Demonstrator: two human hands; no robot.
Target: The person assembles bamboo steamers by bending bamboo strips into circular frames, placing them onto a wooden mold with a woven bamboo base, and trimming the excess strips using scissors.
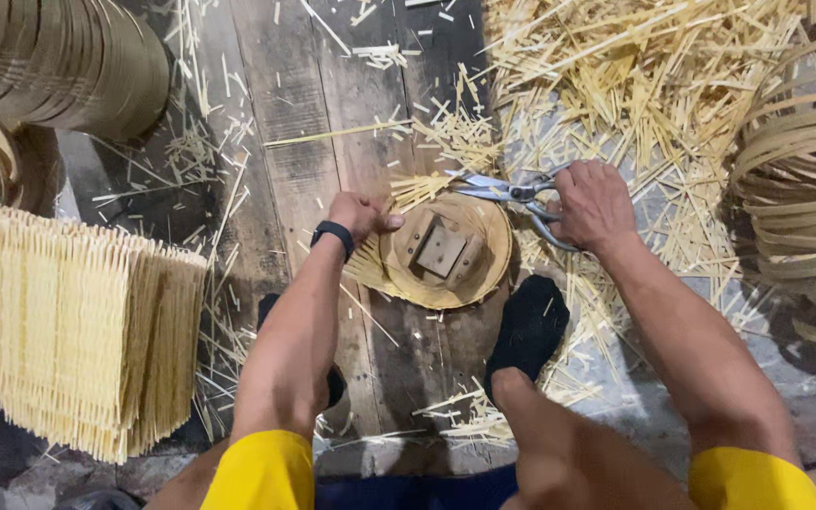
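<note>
nearest the camera a black-socked foot point(526, 331) is planted just below the round wooden disc point(446, 250), likely to brace the work on the plank floor point(304, 113). the left hand point(359, 213), with a dark wristband point(332, 233), is clenched on the disc's upper left edge and the woven bamboo mat point(375, 260) trapped beneath it, apparently pinning both so the disc serves as a cutting guide. the disc is pale tan, with a small square block point(441, 249) fixed at its centre; only a fringe of fine yellow slats shows past its rim, to the left of and above the grip.

the right hand point(592, 203) is closed around the handles of metal shears point(512, 193), whose blades lie parted at the disc's top rim, pointing toward the left hand's grip, placed where they could follow the edge.

left of the left arm stands a stack of square woven mats point(77, 331). beyond both grips lie loose bamboo offcuts point(616, 76); coiled bamboo strips point(795, 170) sit far right, stacked hoops point(59, 57) far left.
</note>
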